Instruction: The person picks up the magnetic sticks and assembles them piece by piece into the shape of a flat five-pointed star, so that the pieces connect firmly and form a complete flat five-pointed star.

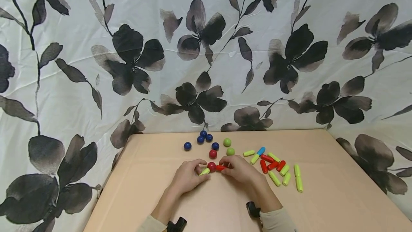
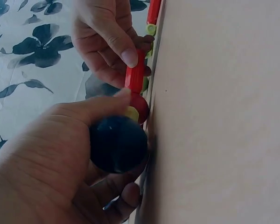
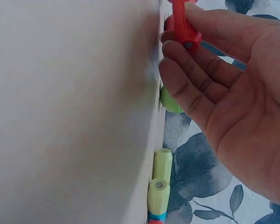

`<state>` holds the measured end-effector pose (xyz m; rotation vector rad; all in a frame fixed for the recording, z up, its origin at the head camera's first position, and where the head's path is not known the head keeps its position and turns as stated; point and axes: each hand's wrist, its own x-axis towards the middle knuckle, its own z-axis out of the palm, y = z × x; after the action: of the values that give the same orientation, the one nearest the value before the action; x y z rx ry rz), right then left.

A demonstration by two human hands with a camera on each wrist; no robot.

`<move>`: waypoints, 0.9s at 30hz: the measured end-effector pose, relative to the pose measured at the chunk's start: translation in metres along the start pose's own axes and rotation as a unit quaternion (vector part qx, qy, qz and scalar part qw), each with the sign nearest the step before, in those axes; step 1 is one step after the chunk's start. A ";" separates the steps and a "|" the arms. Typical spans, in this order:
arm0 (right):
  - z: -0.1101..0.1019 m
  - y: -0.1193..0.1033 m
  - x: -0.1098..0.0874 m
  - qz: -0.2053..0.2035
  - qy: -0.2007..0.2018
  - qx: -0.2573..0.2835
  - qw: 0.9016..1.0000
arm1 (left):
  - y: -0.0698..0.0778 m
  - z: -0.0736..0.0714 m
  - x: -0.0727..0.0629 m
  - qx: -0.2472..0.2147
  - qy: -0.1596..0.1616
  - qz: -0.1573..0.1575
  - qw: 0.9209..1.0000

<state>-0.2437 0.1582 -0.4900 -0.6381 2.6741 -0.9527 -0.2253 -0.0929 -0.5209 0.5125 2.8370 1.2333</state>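
The left hand (image 1: pixel 190 177) and the right hand (image 1: pixel 240 169) work low over the middle of the tabletop (image 1: pixel 341 189). The left hand pinches a yellow-green stick (image 1: pixel 204 171), which shows only in part between thumb and fingers. A dark blue ball (image 2: pixel 119 144) sits in front of the left palm in the left wrist view; the hand conceals it in the head view, and whether it is joined to the stick cannot be determined. A red ball (image 1: pixel 211 167) lies between the two hands, at the inner end of the yellow-green stick; in the left wrist view, the dark blue ball and the stick partly cover it. The right hand pinches a red stick (image 3: pixel 181 23) between thumb and fingers, with the remaining fingers loosely bent. The red stick's far end meets the red ball, but the exact joint is hard to make out. Beyond the hands lie loose blue balls (image 1: pixel 187 146), a second red ball (image 1: pixel 212 154) and two green balls (image 1: pixel 227 142). The right fingers partly hide one green ball in the right wrist view. Loose sticks (image 1: pixel 268 164) in red, yellow-green and blue lie to the right, some overlapping. Both sleeves (image 1: pixel 279 220) are cut off by the lower edge of the head view.
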 end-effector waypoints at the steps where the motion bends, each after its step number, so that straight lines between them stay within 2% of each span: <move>1: 0.000 0.000 0.000 -0.001 -0.001 -0.001 1.000 | 0.001 0.000 0.000 -0.002 -0.003 -0.002 1.000; 7: 0.003 0.001 0.002 -0.014 -0.004 -0.007 1.000 | 0.002 -0.001 -0.001 -0.020 -0.028 -0.012 0.999; 10: 0.005 -0.001 0.003 -0.019 -0.005 -0.006 1.000 | 0.001 0.000 -0.001 -0.011 -0.023 -0.005 1.000; 15: 0.009 -0.007 0.006 -0.041 -0.011 0.005 0.999 | -0.003 0.001 0.001 0.020 0.008 0.031 0.999; 20: 0.012 -0.010 0.009 -0.065 -0.024 0.031 0.997 | -0.006 0.001 0.003 0.010 -0.018 0.069 0.997; 23: 0.012 -0.010 0.008 -0.062 -0.020 0.038 0.997 | -0.007 0.001 0.004 0.010 -0.025 0.070 0.997; 27: 0.008 -0.006 0.006 -0.051 0.008 0.032 0.998 | -0.009 0.002 0.003 0.018 -0.005 0.055 0.998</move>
<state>-0.2438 0.1467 -0.4930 -0.7621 2.6352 -1.0684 -0.2307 -0.0962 -0.5279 0.6835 2.8634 1.1937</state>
